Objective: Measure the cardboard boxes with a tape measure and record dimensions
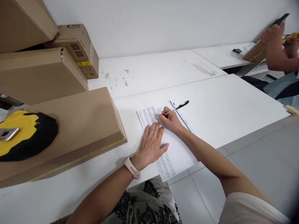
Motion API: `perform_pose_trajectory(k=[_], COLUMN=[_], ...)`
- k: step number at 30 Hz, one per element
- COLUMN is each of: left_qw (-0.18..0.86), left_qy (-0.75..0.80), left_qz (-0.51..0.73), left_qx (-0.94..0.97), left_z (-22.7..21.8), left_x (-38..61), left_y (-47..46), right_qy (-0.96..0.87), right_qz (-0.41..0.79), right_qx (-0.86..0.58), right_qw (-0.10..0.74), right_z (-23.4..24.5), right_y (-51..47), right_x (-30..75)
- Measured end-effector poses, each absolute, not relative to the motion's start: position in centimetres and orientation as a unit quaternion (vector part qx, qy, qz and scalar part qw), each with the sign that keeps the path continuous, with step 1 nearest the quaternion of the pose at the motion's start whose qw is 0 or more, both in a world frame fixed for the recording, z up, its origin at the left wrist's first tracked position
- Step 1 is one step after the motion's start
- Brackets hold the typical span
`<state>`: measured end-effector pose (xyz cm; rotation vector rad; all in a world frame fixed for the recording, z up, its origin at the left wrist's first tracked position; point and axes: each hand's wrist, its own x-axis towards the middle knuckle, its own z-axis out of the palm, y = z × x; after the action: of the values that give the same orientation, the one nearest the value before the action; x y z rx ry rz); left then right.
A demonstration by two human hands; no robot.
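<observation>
A printed sheet with columns of small figures lies on the white table near its front edge. My left hand rests flat on the sheet with its fingers stretched out, a pale pink watch on the wrist. My right hand is closed on a pen with a black cap end, and the pen tip touches the upper part of the sheet.
Several long cardboard boxes are stacked at the left, one carrying a yellow and black object. Another person at the far right handles a small box at a second white table. Grey floor tiles lie below the table edge.
</observation>
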<state>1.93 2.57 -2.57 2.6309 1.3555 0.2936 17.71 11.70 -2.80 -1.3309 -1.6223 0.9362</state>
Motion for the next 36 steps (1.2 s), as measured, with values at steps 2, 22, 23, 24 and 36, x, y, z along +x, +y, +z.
perform_pose_trajectory(k=[2,22,23,24,36], left_qw=[0.08,0.084,0.083,0.083,0.085], left_qy=[0.454,0.454,0.454,0.453,0.454], left_qz=[0.104,0.105,0.103,0.101,0.085], left_qx=[0.881,0.881,0.881,0.882,0.883], left_z=[-2.63,-2.61,-2.58,-2.55,-2.45], left_x=[1.93,1.93,1.92,1.92,1.93], left_y=[2.53,2.56,2.56,2.56,2.6], right_qy=[-0.642,-0.633,-0.635,-0.637,-0.642], right_qz=[0.374,0.383,0.381,0.378,0.363], right_qx=[-0.527,-0.526,-0.527,-0.528,-0.531], right_qw=[0.413,0.419,0.418,0.416,0.417], right_z=[-2.78,-2.83,-2.82,-2.79,-2.94], right_y=[11.68,11.78,11.8,11.82,11.95], right_x=[17.68,17.75,17.77,17.78,17.93])
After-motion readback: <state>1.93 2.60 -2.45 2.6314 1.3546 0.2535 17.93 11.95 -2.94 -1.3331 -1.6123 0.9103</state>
